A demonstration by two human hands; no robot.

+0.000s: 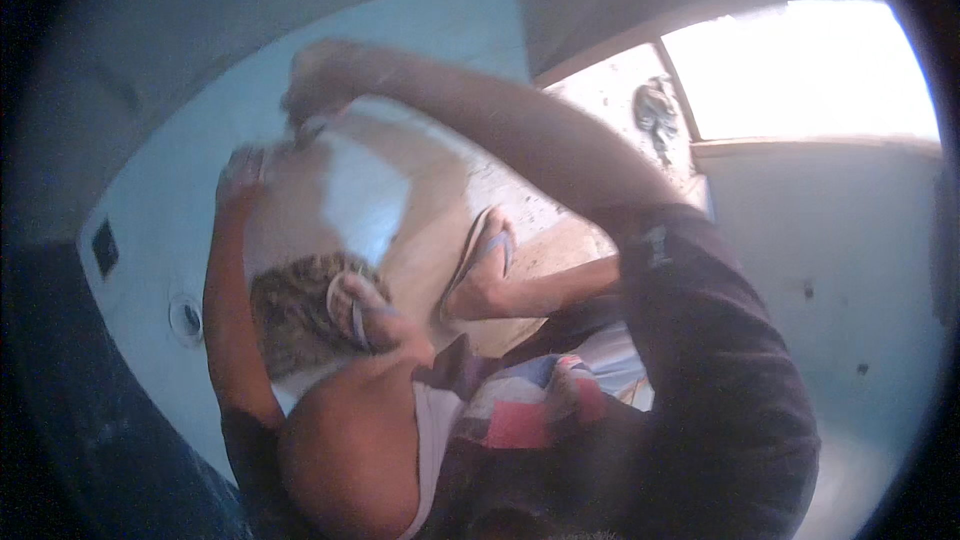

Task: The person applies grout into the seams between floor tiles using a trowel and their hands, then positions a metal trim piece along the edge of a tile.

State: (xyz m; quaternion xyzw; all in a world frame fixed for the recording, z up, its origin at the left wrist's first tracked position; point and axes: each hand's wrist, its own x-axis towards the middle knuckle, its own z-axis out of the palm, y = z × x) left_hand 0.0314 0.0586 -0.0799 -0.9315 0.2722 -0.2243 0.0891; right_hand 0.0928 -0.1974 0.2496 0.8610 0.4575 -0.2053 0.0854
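Both my arms are raised toward the upper left. My right hand (325, 75) reaches across from the right, its fingers curled closed around something I cannot make out. Just below it is my left hand (243, 170), smeared by motion, so its fingers do not show clearly. A small pale thing (316, 126) lies between the hands, too blurred to name. Beneath them is a bright patch of light on the brown floor (430, 175).
My feet wear flip-flops (468, 265); one rests by a dark, shaggy mat (300, 305). A pale blue wall (150, 210) bears a dark square plate (105, 248) and a round fitting (185, 318). At the right, a bright doorway (800, 70) opens outside, where a dark heap (657, 115) lies.
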